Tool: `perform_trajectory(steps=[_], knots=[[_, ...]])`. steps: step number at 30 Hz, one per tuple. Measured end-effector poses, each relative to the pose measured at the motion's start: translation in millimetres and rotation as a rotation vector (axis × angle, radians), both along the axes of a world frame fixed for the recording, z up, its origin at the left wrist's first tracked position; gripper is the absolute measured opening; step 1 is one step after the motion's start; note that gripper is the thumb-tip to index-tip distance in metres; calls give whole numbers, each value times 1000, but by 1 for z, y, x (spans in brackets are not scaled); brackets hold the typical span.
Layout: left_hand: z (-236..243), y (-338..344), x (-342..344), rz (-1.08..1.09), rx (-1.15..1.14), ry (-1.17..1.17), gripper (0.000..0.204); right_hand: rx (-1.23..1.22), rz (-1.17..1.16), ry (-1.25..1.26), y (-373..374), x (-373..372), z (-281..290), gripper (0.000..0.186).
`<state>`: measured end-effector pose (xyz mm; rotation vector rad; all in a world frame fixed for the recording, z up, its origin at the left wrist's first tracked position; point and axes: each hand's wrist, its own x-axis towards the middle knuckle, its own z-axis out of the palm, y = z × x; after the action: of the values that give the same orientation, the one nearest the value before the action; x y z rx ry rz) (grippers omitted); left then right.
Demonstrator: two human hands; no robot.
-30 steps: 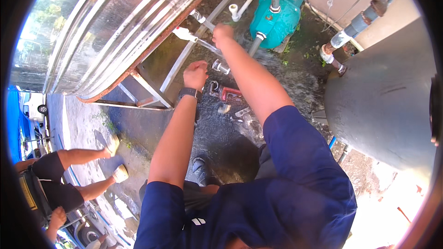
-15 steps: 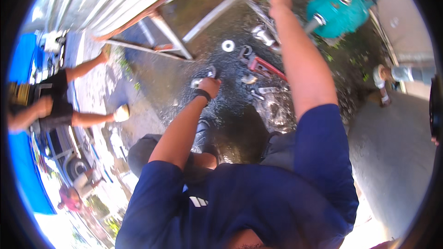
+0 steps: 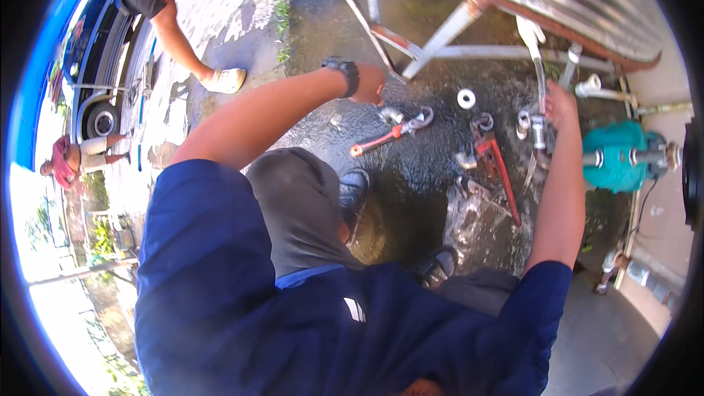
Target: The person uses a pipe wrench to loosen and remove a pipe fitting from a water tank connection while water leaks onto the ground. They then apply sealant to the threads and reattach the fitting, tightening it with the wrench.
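Observation:
My left hand (image 3: 369, 86), with a dark watch (image 3: 342, 77) on its wrist, is closed with its fingers curled downward; whatever they may hold is hidden. Close beside its fingertips lies a whitish fitting (image 3: 391, 114). A red-handled adjustable wrench (image 3: 392, 132) rests loose on the wet ground just below. My right hand (image 3: 561, 106) is wrapped round a grey pipe (image 3: 571, 64), whose upper end sticks out above it. Next to that hand is a metal valve fitting (image 3: 539, 132). A red pipe wrench (image 3: 499, 165) lies between my arms, and a white tape roll (image 3: 466, 98) sits above it.
A teal pump (image 3: 614, 154) with pipes stands at the right by the wall. A corrugated sheet on a metal frame (image 3: 444, 38) spans the top. Clear plastic (image 3: 469, 231) lies near my foot. At the left are a bystander's legs (image 3: 180, 40) and another person (image 3: 67, 158).
My view has turned, so the scene sits differently. My left hand has come away from the adjustable wrench, which now lies free on the ground. My right hand stays on the grey pipe.

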<state>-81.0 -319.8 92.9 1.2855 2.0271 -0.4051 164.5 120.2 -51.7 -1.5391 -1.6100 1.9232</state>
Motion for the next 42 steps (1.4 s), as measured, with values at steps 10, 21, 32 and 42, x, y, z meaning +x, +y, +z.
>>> perform_trajectory(steps=[10, 21, 32, 42], knots=[[-138, -235, -8, 871, 621, 52, 29, -174, -166, 248, 52, 58, -26, 57], [-197, -290, 64, 1693, 693, -433, 34, -298, 29, -129, 30, 43, -10, 28], [-145, -218, -144, 1607, 1029, -373, 52, -73, -105, -103, 0, 26, 19, 17], [-84, -122, -225, 1459, 1461, -20, 82, 325, -129, -100, -49, 31, 36, 25]])
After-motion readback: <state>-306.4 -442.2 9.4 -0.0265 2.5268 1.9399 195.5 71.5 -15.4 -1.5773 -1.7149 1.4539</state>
